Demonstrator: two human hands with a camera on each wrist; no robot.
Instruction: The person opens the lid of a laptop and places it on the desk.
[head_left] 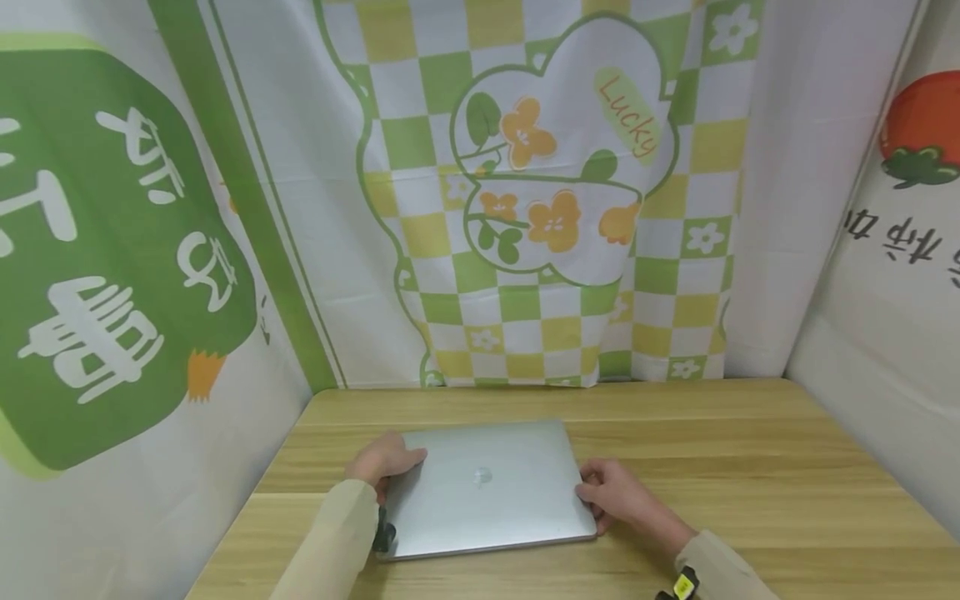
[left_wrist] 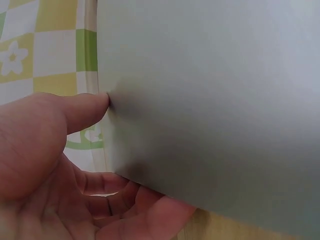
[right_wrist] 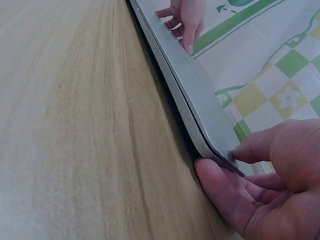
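Observation:
A closed silver laptop (head_left: 495,492) with a small shiny logo on its lid lies on, or just above, the wooden table. My left hand (head_left: 386,460) grips its left side, thumb on the lid and the other fingers curled at the edge below, as the left wrist view shows on the laptop (left_wrist: 215,110). At the right side my right hand (head_left: 618,493) pinches the edge near a corner. In the right wrist view the right hand (right_wrist: 270,185) has its thumb on top and fingers under the laptop (right_wrist: 175,85), with a dark gap or shadow beneath the edge.
The wooden table (head_left: 750,467) reaches around the laptop on all sides. Behind it hangs a green, yellow and white checked cloth (head_left: 525,325). A printed cloth with a green shape (head_left: 112,250) covers the left side, and a white one (head_left: 900,350) the right.

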